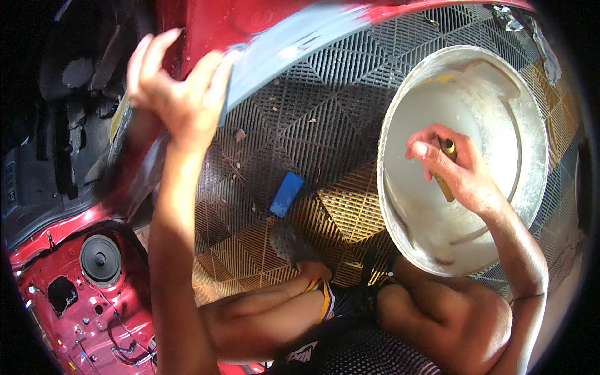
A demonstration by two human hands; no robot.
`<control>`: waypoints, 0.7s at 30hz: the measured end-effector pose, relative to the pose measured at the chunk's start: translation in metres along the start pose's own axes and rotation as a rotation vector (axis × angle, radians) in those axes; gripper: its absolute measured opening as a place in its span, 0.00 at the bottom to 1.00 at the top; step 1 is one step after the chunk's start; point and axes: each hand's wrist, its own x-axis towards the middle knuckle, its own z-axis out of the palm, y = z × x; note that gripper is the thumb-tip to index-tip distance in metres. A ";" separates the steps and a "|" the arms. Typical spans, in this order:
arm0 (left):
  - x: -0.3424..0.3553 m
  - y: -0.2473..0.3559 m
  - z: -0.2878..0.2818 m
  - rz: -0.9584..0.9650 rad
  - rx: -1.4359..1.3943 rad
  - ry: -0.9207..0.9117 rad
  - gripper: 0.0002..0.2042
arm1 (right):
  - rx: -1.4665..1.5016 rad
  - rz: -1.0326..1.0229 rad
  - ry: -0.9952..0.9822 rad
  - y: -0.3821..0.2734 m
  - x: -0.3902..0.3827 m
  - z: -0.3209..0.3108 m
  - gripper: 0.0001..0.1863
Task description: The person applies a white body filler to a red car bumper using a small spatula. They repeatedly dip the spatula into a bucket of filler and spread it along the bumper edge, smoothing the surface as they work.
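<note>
My left hand is raised at the red car body, slightly blurred, its fingers spread. Its fingertips are at the end of a grey-coated strip on the red sill. A thin dark edge shows beside these fingers; I cannot tell whether it is a separate piece. Over the mouth of a large, pale, worn tub, my right hand is closed round a yellowish stick-like tool with a black end. Part of that tool is hidden by the fingers. Cloudy whitish liquid appears inside the tub.
A blue block lies on the black and yellow grated floor tiles, with small debris around. At lower left is an opened red door with a round speaker and loose wires. Crumpled silvery material lies at upper right.
</note>
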 end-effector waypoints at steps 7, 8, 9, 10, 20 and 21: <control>0.003 0.003 0.003 -0.015 0.030 -0.055 0.09 | -0.058 -0.046 -0.013 -0.003 -0.001 0.000 0.22; 0.001 -0.001 0.000 -0.008 0.024 -0.043 0.09 | -0.081 -0.082 0.002 -0.002 -0.004 0.001 0.22; -0.005 -0.005 -0.003 -0.003 0.014 -0.040 0.09 | -0.101 -0.109 0.012 0.002 -0.006 0.004 0.22; -0.007 -0.006 -0.004 0.002 0.002 -0.037 0.09 | -0.098 -0.097 0.006 0.000 -0.005 0.004 0.22; 0.003 -0.005 0.007 0.059 -0.007 -0.017 0.07 | -0.138 -0.112 -0.041 -0.002 -0.002 0.006 0.21; 0.004 -0.004 0.006 0.063 0.003 -0.035 0.07 | -0.155 -0.107 -0.042 -0.001 -0.003 0.005 0.20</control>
